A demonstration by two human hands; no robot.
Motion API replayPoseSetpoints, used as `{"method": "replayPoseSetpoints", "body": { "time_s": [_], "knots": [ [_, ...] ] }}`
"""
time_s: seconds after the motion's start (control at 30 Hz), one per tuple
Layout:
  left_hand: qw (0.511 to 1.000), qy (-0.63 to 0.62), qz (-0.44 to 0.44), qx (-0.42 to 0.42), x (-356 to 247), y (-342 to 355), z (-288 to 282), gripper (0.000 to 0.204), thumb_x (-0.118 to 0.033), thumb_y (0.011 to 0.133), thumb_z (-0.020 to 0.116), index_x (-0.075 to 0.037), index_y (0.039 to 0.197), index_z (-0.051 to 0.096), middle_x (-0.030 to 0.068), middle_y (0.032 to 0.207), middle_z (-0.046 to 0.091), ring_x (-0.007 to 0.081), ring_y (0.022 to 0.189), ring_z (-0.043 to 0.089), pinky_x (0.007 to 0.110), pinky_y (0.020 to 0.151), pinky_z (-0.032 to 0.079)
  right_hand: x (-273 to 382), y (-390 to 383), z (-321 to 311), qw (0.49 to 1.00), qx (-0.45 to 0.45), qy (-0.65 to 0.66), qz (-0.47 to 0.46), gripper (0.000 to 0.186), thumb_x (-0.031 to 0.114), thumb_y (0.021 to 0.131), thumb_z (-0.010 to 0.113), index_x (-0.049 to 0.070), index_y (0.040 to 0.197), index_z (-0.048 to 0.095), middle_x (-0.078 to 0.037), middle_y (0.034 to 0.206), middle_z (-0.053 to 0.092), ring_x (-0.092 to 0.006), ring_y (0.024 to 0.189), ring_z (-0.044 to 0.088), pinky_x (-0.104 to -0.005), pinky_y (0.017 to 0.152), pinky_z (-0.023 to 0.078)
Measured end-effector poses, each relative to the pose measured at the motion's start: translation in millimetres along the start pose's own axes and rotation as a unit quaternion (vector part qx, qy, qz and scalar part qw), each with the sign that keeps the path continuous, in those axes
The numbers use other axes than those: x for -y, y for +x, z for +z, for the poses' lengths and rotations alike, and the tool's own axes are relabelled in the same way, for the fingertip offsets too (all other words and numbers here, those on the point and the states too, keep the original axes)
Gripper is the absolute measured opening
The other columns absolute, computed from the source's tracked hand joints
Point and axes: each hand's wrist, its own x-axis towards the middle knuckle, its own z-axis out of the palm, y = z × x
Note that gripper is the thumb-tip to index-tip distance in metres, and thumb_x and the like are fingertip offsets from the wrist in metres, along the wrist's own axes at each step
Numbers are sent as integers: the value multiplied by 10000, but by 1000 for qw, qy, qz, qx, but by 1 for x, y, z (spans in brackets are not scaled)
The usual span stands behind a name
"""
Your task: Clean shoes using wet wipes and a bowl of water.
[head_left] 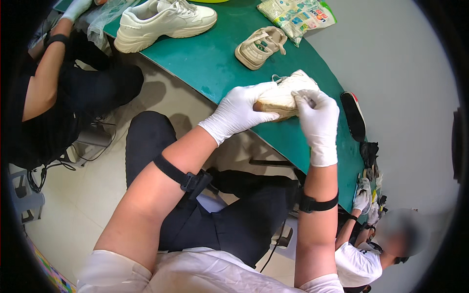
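My left hand (pixel 243 108), in a white glove, is closed around one end of a small white shoe (pixel 284 94). The shoe is tilted above the table's near edge, and its sole looks yellowed. My right hand (pixel 317 116), gloved too, has its fingers bent and pinched together against the other end of the shoe. Whatever may lie between those fingertips is hidden. Just beyond, on the green table (pixel 215 63), stands a small cream shoe (pixel 261 47) with loose laces. A large white sneaker (pixel 163 23) lies to its left.
A printed plastic packet (pixel 297 18) lies at the far edge. On the right, a dark-soled shoe (pixel 352 116) leans beside the wall. A co-worker with gloved hands (pixel 361 201) sits at lower right; another co-worker's gloved hand (pixel 77 9) is at upper left near clear plastic (pixel 103 20).
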Motion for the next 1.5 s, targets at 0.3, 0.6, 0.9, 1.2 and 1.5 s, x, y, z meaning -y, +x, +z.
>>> {"method": "replayPoseSetpoints", "body": {
  "time_s": [0.3,0.6,0.9,1.2,1.5],
  "knots": [
    [998,27,22,-47,2,-1,4,374,-138,913,761,-80,1278,702,166,1188,763,308,1042,766,367,904,593,61,-23,35,984,7,-8,-180,98,92,908,738,18,940,794,-181,822,729,-323,735,720,-353,710,563],
    [999,-12,-31,4,-6,1,-1,674,-260,776,939,-6,1342,676,179,1223,764,280,1092,765,359,961,591,-50,11,5,995,1,45,87,184,145,915,785,-15,1005,800,-148,799,761,-186,661,699,-322,683,561],
    [1000,3,-17,-1,-3,-1,-2,680,-268,793,926,-23,1369,660,179,1210,764,306,1074,767,362,937,600,2,-11,-2,999,11,51,-5,134,72,925,744,2,1021,804,-164,851,752,-246,732,714,-344,729,561],
    [1000,7,-2,-22,-1,1,4,490,-118,851,840,-66,1318,699,153,1207,767,307,1068,766,368,929,598,57,-33,29,982,62,24,-178,97,32,893,705,49,954,779,-162,891,717,-362,845,714,-409,772,569],
    [1000,-9,-11,-4,-7,1,0,633,-235,794,911,-27,1342,672,166,1205,767,306,1063,766,372,936,596,-3,-10,6,992,-55,11,-110,151,-31,840,715,10,979,760,-201,943,726,-395,892,716,-448,820,578]
  ]
}}
